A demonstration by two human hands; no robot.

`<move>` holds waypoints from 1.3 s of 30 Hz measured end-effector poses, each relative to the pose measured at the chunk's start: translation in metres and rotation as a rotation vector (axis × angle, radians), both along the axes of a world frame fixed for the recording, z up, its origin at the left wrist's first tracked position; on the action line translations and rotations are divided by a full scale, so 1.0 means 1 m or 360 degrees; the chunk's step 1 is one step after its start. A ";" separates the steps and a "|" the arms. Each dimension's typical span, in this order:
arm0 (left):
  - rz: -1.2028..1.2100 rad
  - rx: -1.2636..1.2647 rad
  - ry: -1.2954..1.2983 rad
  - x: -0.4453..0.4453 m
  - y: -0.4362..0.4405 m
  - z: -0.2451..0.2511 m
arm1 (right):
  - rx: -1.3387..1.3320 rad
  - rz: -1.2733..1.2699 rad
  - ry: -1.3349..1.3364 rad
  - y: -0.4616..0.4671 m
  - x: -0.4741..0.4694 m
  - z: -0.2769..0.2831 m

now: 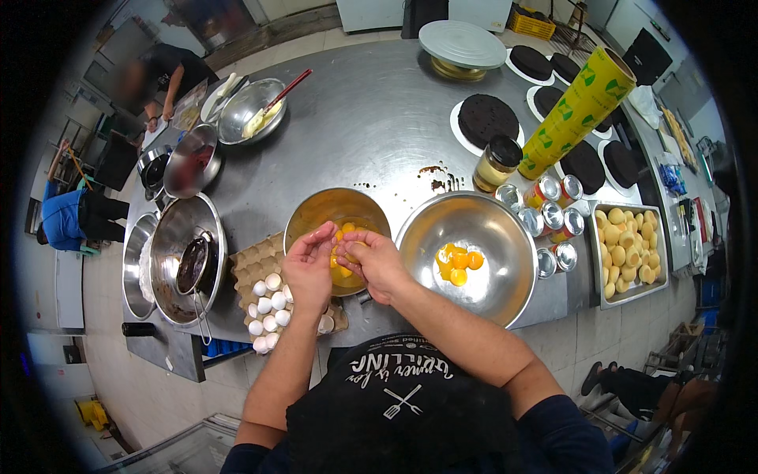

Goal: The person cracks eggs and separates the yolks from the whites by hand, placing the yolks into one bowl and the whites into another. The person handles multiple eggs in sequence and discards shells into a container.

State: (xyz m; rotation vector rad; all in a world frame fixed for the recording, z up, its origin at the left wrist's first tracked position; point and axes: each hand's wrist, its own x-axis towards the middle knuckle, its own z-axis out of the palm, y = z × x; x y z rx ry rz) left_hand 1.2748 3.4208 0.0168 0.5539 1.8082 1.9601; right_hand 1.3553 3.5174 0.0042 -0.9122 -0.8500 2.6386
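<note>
My left hand and my right hand meet over a deep metal bowl, fingers curled and wet. A yolk-coloured patch shows at my right fingers; whether it is held or lies below cannot be told. Several egg yolks and clear egg white lie in that bowl, partly hidden by my hands. To its right, a wide steel bowl has several yolks at its bottom. Left of my left hand, a cardboard egg tray bears white eggs or shells, some plainly broken open.
Cans, a lidded jar, a plastic-wrap roll and dark cake rounds stand right. Farther right is a tray of small buns. Bowls crowd the left. Two people are at far left; another person's legs show lower right.
</note>
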 end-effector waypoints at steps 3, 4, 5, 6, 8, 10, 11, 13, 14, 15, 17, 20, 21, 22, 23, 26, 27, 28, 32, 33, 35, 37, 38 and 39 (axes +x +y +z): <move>-0.0167 -0.0272 -0.0255 -0.004 -0.006 0.003 | -0.0065 -0.0092 0.0110 0.008 -0.001 -0.001; -0.0242 -0.0339 -0.0381 -0.005 -0.007 0.004 | -0.0073 -0.0108 0.0214 0.010 -0.001 0.000; -0.0255 -0.0419 -0.0425 -0.005 -0.008 0.005 | -0.0089 -0.0125 0.0255 0.013 -0.002 0.000; -0.0272 -0.0461 -0.0474 -0.004 -0.008 0.005 | -0.0099 -0.0143 0.0306 0.015 -0.003 0.001; -0.0262 -0.0445 -0.0578 -0.004 -0.009 0.006 | -0.0052 -0.0193 0.0331 0.017 -0.009 0.003; -0.0212 -0.0341 -0.0726 -0.002 -0.009 0.005 | 0.0004 -0.0228 0.0332 0.017 -0.014 0.004; -0.0284 -0.0157 -0.0927 -0.003 -0.009 0.004 | 0.0036 -0.0236 0.0315 0.017 -0.017 0.004; -0.0385 0.0173 -0.1393 -0.003 -0.010 0.003 | 0.0109 -0.0236 0.0304 0.018 -0.022 0.003; -0.0448 0.0272 -0.1393 -0.003 -0.009 0.002 | 0.0150 -0.0226 0.0311 0.018 -0.025 0.002; -0.0399 0.0197 -0.1343 -0.003 -0.009 0.002 | 0.0171 -0.0218 0.0253 0.018 -0.028 0.002; -0.0383 0.0147 -0.1235 -0.004 -0.008 0.001 | 0.0229 -0.0178 0.0285 0.019 -0.030 -0.001; -0.0250 0.0025 -0.1205 -0.007 -0.009 0.001 | 0.0386 -0.0146 0.0312 0.022 -0.033 -0.006; -0.0251 0.0021 -0.1135 -0.009 -0.010 0.001 | 0.0464 -0.0139 0.0359 0.024 -0.033 -0.008; -0.0231 0.0005 -0.1082 -0.011 -0.010 0.001 | 0.0614 -0.0091 0.0229 0.025 -0.032 -0.010; -0.0225 0.0022 -0.1029 -0.014 -0.011 0.002 | 0.0775 -0.0043 0.0124 0.025 -0.031 -0.011; -0.0179 -0.0022 -0.0882 -0.022 -0.011 0.003 | 0.1089 0.0278 -0.0257 0.025 -0.021 -0.012; -0.0154 -0.0051 -0.0797 -0.025 -0.010 0.004 | 0.1167 0.0403 -0.0415 0.024 -0.017 -0.012; -0.0132 -0.0065 -0.0729 -0.026 -0.009 0.005 | 0.1131 0.0396 -0.0408 0.019 -0.015 -0.012; -0.0227 -0.0198 -0.0286 -0.023 -0.004 0.011 | 0.0155 0.0343 -0.0100 0.012 -0.009 -0.011; -0.0293 -0.0174 -0.0173 -0.020 -0.003 0.014 | -0.0312 0.0319 0.0131 0.012 -0.007 -0.012; -0.0392 -0.0105 0.0025 -0.014 -0.005 0.019 | -0.0503 0.0247 0.0354 0.015 -0.010 -0.014; -0.0290 -0.0186 0.0095 -0.014 -0.007 0.022 | -0.0438 0.0178 0.0316 0.016 -0.012 -0.015; -0.0224 -0.0169 0.0160 -0.015 -0.009 0.022 | -0.0381 0.0187 0.0304 0.017 -0.012 -0.015; -0.0150 -0.0132 0.0252 -0.016 -0.010 0.021 | -0.0338 0.0197 0.0277 0.019 -0.012 -0.016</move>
